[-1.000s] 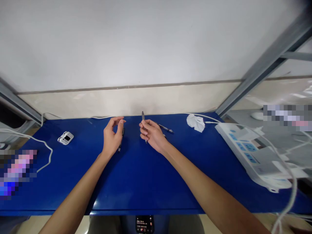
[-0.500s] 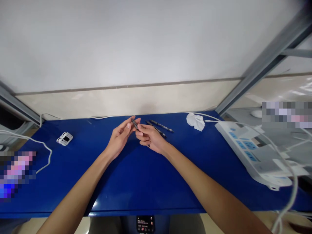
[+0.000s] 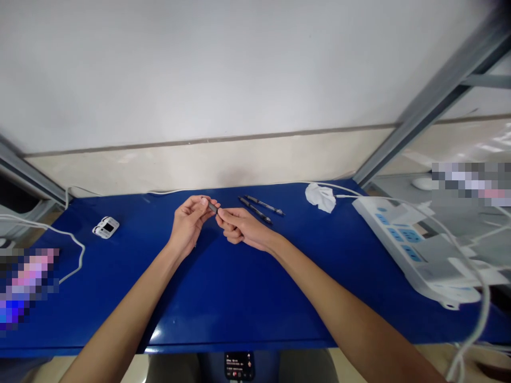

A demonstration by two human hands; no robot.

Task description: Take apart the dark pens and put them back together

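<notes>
One phone (image 3: 238, 367), screen lit, nearest, just past the near edge of the blue desk (image 3: 239, 298). Power strip (image 3: 413, 260) over on the right, loose white cable crossing it. Small white device (image 3: 106, 227) off to the left, well apart from the hands.

Middle of the desk: right hand (image 3: 245, 227) and left hand (image 3: 187, 226) close together, the dark pen (image 3: 213, 207) bridging them. It lies to the right of the left thumb and to the left of the right hand's fingertips, so neither hand is clearly nearer; each has an end. Long axis slants, far-left end at the left hand, near-right end at the right. Looks raised off the desk, from where I stand.

Left grip: thumb and fingertips pinching the far-left end, barely apart. Right grip: thumb against forefinger on the near-right end, other fingers curled in. Can't tell whether they hide anything else. Small tip showing under the left hand, too little to name.

Farther, right of the held pen: a black pen (image 3: 255, 210) flat on the desk, then a clear-barrelled pen (image 3: 265, 205) just beyond, both slanting the same way, roughly parallel. Crumpled tissue (image 3: 320, 198) farther right, by the cable end. Pale wall (image 3: 239, 162) behind.
</notes>
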